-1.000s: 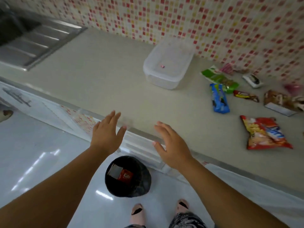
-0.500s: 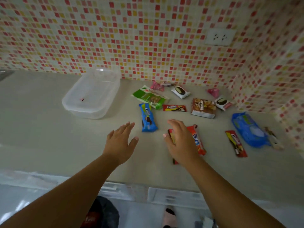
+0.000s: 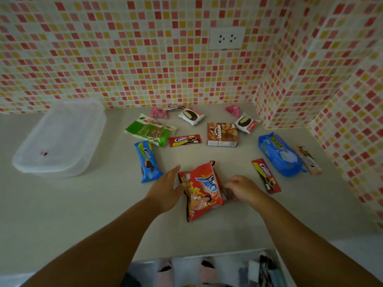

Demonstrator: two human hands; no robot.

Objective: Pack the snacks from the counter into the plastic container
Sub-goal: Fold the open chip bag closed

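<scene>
You are flanking the red snack bag (image 3: 202, 189): your left hand (image 3: 165, 189) is touching it straight-fingered, your right hand (image 3: 241, 188) curling at its edge. It is probably light, crinkly and crushable, so be pinching the sealed ends.

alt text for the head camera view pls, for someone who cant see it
Two bare hands close on an orange snack bag on a counter: the left hand open against its left edge, the right hand curled at its right edge. Other wrapped snacks lie scattered beyond it, and a lidded clear plastic container sits at left by a tiled wall.
</scene>
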